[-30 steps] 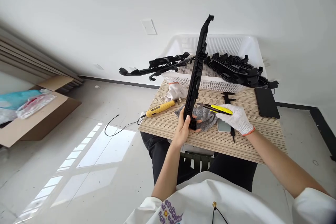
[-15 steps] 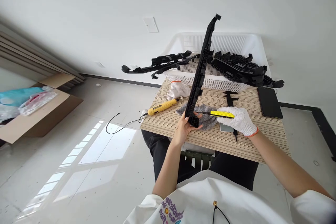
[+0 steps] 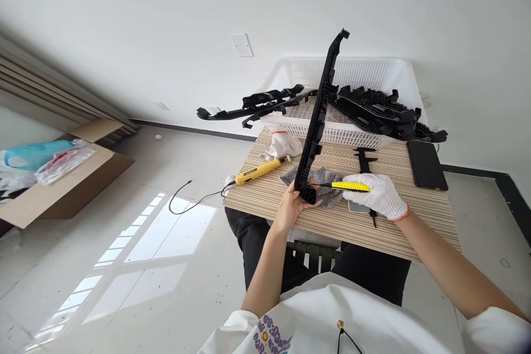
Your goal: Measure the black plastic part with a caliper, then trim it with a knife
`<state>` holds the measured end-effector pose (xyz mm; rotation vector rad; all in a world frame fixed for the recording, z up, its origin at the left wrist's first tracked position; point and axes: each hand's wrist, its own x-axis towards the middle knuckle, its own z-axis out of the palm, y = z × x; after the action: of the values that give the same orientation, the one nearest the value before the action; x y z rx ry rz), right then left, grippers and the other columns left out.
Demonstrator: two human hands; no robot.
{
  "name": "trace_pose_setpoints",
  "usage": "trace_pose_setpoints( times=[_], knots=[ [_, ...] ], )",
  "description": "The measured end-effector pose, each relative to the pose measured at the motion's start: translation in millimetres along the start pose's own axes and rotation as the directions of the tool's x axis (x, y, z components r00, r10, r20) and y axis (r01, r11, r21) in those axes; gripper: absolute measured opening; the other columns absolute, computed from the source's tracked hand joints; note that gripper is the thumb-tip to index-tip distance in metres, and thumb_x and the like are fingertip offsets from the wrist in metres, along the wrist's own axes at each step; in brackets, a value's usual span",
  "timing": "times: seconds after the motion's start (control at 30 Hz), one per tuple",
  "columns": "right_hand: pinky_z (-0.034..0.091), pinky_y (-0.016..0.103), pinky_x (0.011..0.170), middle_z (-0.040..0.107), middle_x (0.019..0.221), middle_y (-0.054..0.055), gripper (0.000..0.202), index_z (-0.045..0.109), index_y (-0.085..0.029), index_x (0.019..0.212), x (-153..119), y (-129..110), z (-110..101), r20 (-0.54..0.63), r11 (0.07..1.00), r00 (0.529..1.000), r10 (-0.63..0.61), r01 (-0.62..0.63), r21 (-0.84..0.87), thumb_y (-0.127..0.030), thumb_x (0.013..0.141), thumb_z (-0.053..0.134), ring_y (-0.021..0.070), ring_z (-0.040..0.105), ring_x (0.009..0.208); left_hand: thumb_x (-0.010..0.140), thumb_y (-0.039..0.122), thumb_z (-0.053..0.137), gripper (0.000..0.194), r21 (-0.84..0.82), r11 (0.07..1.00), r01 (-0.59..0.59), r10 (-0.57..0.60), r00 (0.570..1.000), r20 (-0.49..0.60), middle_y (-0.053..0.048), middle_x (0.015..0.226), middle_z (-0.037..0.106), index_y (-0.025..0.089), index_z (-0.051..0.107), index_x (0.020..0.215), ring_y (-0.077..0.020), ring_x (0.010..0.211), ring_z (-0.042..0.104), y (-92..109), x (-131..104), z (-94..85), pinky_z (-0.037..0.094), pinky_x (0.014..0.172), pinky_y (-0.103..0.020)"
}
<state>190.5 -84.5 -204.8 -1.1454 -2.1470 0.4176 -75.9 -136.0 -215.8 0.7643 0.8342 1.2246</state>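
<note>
My bare left hand (image 3: 289, 209) grips the lower end of a long black plastic part (image 3: 317, 121), which tilts up and away over the table. In a white knit glove, my right hand (image 3: 384, 194) is closed around a yellow-handled knife (image 3: 350, 186). Its thin dark tip meets the part's lower end, close to my left fingers; the exact contact is too small to tell. Under both lies a crumpled grey cloth (image 3: 329, 197). A black caliper (image 3: 364, 161) rests beyond my right hand, and its lower end shows below the glove.
A white plastic basket (image 3: 352, 134) holds several black parts (image 3: 381, 110); others (image 3: 257, 105) stick out to the left. On the striped table (image 3: 265, 199) are a yellow corded tool (image 3: 258, 171), a white glove (image 3: 284, 145) and a black phone (image 3: 427, 165). An open cardboard box (image 3: 91, 177) stands left.
The view has shifted slightly. My right hand and the knife have turned a little, with the knife's tip still at the part's lower end. My left hand keeps its hold.
</note>
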Motion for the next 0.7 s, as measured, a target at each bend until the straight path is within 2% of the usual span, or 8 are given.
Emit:
trace_pose_setpoints(
  times=[0.2, 0.37, 0.5, 0.7],
  knots=[
    [0.063, 0.037, 0.074, 0.082, 0.102, 0.001, 0.034, 0.080, -0.028, 0.110, -0.6, -0.7, 3.3, -0.024, 0.994, 0.998, -0.065, 0.063, -0.094, -0.055, 0.090, 0.071, 0.0229, 0.079, 0.083, 0.086, 0.040, 0.064, 0.039, 0.006, 1.000, 0.004, -0.004, 1.000, -0.008, -0.011, 0.132, 0.066, 0.021, 0.066, 0.120, -0.0354, 0.129, 0.060, -0.2, -0.4, 0.7, 0.059, 0.101, -0.064],
    [0.062, 0.033, 0.072, 0.082, 0.103, 0.000, 0.037, 0.079, -0.025, 0.111, -0.1, -4.4, 1.4, 0.003, 0.983, 0.995, -0.101, 0.100, -0.157, -0.055, 0.093, 0.068, 0.0218, 0.080, 0.085, 0.089, 0.039, 0.068, 0.034, 0.073, 0.997, -0.030, 0.031, 0.999, -0.014, -0.010, 0.131, 0.065, 0.021, 0.067, 0.118, -0.0339, 0.129, 0.061, -3.0, -0.3, 0.5, 0.067, 0.089, -0.050],
    [0.060, 0.032, 0.071, 0.082, 0.102, 0.003, 0.037, 0.079, -0.023, 0.113, -0.8, -4.7, -0.7, 0.029, 0.968, 0.992, -0.126, 0.130, -0.216, -0.053, 0.096, 0.066, 0.0213, 0.079, 0.083, 0.092, 0.044, 0.069, 0.042, 0.164, 0.986, -0.024, 0.025, 1.000, -0.006, -0.010, 0.139, 0.062, 0.024, 0.065, 0.128, -0.0347, 0.133, 0.058, -3.5, 0.5, -0.9, 0.070, 0.076, -0.038],
    [0.061, 0.033, 0.073, 0.082, 0.103, 0.003, 0.039, 0.080, -0.021, 0.113, -1.1, -6.0, -0.5, 0.033, 0.970, 0.992, -0.118, 0.122, -0.212, -0.053, 0.097, 0.063, 0.0223, 0.079, 0.084, 0.091, 0.046, 0.071, 0.043, 0.194, 0.981, -0.022, 0.025, 1.000, -0.010, -0.009, 0.139, 0.062, 0.024, 0.064, 0.127, -0.0341, 0.132, 0.060, -3.2, 1.5, -0.6, 0.071, 0.079, -0.038]
  ],
)
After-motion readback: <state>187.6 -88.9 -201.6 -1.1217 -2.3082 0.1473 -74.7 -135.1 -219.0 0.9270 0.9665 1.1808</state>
